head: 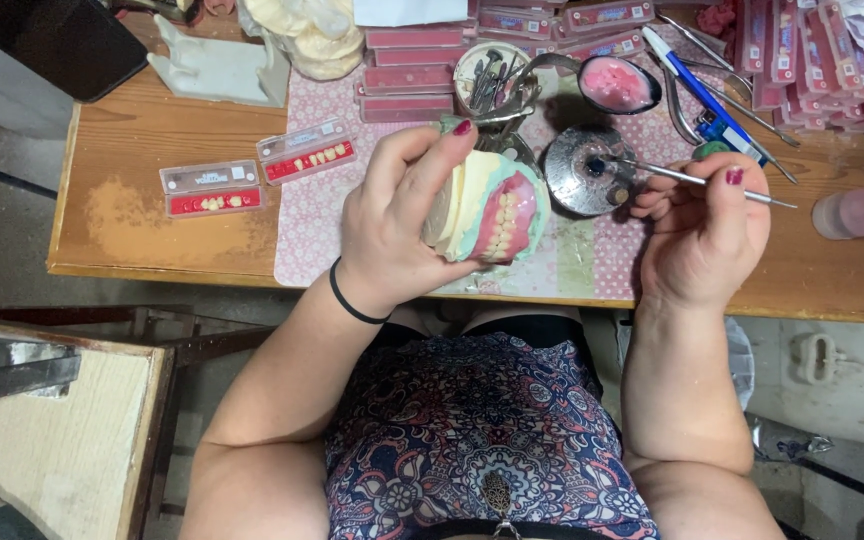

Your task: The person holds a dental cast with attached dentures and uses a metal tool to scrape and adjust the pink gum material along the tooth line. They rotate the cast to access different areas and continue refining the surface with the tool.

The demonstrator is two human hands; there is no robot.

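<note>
Cradling a denture model (487, 212) above the near edge of the counter (152, 140), left hand (402, 225) wrapped round its back, fingers curled over the top and thumb underneath. Looks stiff and fairly heavy in the plaster base, yet soft and easily marred along the pink wax gum and the row of set teeth; best held by the pale base and sides, clear of the wax. Pinched between thumb and fingertips of the right hand (702, 225), a thin metal instrument (692, 180), light and rigid, tip reaching left into a round metal dish (582, 170). Counted: one model, one instrument in hand, one metal dish, one bowl of pink material (617, 85) just beyond it, two open cards of spare teeth (257, 175) to the left, one blue pen (687, 80) far right. Stacked red tooth boxes (412, 70) along the far edge too many and too overlapped to number.
</note>
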